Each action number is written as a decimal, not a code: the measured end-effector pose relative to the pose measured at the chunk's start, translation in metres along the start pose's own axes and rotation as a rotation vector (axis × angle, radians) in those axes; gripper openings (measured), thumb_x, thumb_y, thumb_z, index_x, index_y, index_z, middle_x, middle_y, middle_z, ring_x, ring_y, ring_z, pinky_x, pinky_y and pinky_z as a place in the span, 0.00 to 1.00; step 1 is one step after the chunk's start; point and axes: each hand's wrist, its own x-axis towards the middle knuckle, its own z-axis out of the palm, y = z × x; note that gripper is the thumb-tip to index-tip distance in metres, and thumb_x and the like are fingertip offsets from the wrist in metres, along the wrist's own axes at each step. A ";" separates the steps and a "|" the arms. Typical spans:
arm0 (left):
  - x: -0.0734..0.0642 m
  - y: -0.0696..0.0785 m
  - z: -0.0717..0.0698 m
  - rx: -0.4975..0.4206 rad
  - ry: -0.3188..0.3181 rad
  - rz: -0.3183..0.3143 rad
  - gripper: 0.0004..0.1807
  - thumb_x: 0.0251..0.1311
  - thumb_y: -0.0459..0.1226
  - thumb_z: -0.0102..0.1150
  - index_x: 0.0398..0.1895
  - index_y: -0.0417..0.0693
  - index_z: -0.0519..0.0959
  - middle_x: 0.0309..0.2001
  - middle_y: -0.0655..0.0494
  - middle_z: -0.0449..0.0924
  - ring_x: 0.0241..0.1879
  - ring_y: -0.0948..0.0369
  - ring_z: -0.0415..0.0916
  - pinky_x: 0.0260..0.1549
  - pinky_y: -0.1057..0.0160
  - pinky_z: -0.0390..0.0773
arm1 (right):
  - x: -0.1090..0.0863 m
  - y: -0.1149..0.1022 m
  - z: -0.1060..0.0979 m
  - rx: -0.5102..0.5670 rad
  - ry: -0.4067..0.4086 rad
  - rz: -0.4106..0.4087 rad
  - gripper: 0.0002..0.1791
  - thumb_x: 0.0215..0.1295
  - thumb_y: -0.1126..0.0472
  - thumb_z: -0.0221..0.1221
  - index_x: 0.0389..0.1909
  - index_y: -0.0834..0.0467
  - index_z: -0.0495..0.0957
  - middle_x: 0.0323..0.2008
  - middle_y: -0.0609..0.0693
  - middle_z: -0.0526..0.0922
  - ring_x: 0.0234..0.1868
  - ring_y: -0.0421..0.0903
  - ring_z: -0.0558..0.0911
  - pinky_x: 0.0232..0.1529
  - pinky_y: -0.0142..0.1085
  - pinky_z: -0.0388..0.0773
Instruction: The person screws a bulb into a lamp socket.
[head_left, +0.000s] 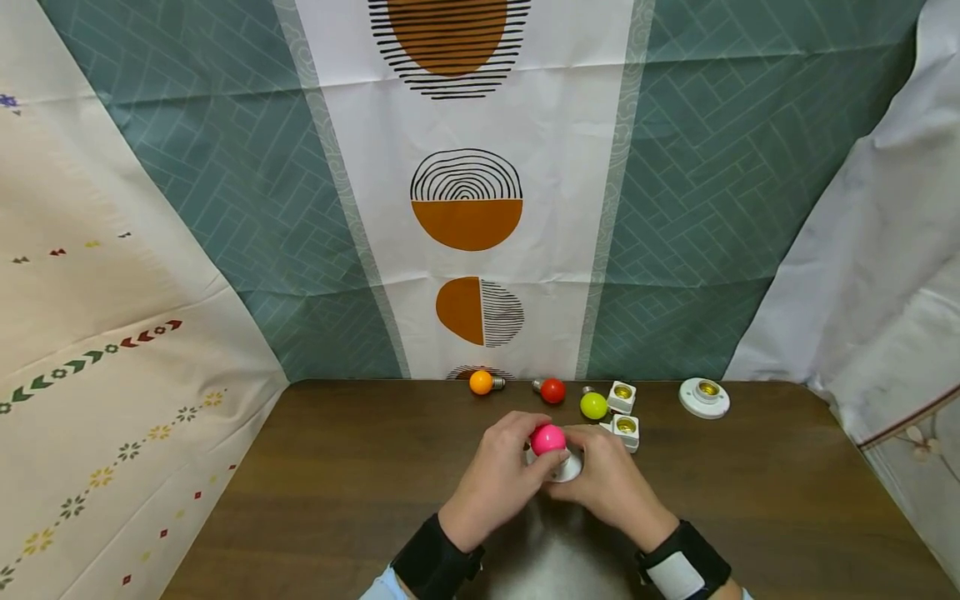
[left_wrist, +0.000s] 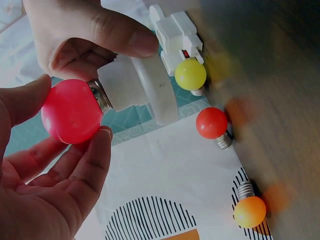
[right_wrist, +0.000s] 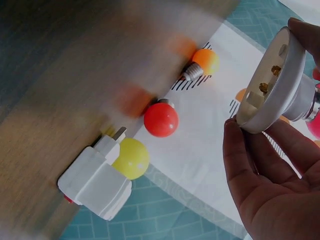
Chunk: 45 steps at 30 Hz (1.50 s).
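Note:
Between both hands, above the wooden table, is a pink light bulb (left_wrist: 72,111) at the mouth of a white round lamp holder (right_wrist: 277,82). My left hand (head_left: 501,460) holds the bulb's globe between thumb and fingers. The lamp holder's wide base is gripped by my right hand (head_left: 609,477), thumb on one side and fingers on the other. In the left wrist view the bulb's metal screw base shows partly at the socket opening; how deep it sits is hidden. Two brass screws show on the holder's underside in the right wrist view.
Along the table's back lie an orange bulb (head_left: 481,382), a red bulb (head_left: 553,391) and a yellow-green bulb (head_left: 593,406). Beside them stand two white square plug-in sockets, one behind (head_left: 621,397) the other. Farther right sits another round lamp holder (head_left: 705,400). Patterned cloth hangs behind the table.

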 end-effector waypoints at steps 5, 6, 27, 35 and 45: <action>0.002 0.000 -0.001 0.010 -0.020 0.032 0.24 0.56 0.48 0.62 0.56 0.52 0.75 0.49 0.61 0.76 0.42 0.68 0.73 0.43 0.69 0.79 | 0.000 -0.001 0.000 -0.018 0.008 -0.023 0.34 0.28 0.51 0.79 0.45 0.46 0.81 0.41 0.38 0.82 0.43 0.39 0.78 0.46 0.40 0.80; 0.002 0.000 -0.002 0.010 -0.025 0.037 0.24 0.56 0.48 0.62 0.56 0.52 0.75 0.49 0.61 0.76 0.42 0.68 0.73 0.43 0.70 0.79 | 0.000 -0.001 0.000 -0.019 0.007 -0.026 0.33 0.28 0.51 0.79 0.45 0.46 0.81 0.41 0.38 0.83 0.43 0.39 0.78 0.45 0.40 0.80; 0.000 -0.001 -0.001 -0.007 -0.004 0.027 0.25 0.51 0.47 0.67 0.53 0.53 0.73 0.46 0.64 0.75 0.40 0.68 0.72 0.40 0.74 0.77 | -0.002 -0.001 0.002 0.000 0.022 -0.044 0.33 0.28 0.51 0.78 0.44 0.46 0.81 0.40 0.38 0.82 0.43 0.37 0.78 0.48 0.39 0.78; -0.001 -0.004 -0.004 -0.030 -0.039 0.078 0.22 0.53 0.43 0.65 0.53 0.54 0.74 0.49 0.63 0.76 0.43 0.68 0.73 0.44 0.70 0.78 | -0.001 -0.001 0.001 -0.027 -0.003 -0.048 0.33 0.30 0.49 0.78 0.45 0.45 0.81 0.42 0.38 0.82 0.43 0.39 0.77 0.45 0.37 0.80; -0.002 -0.002 -0.007 -0.018 -0.103 0.029 0.25 0.56 0.44 0.63 0.58 0.59 0.72 0.54 0.63 0.68 0.47 0.66 0.70 0.46 0.70 0.77 | -0.002 -0.002 0.003 -0.012 -0.010 -0.030 0.34 0.29 0.49 0.78 0.46 0.46 0.81 0.43 0.40 0.82 0.45 0.41 0.78 0.47 0.40 0.80</action>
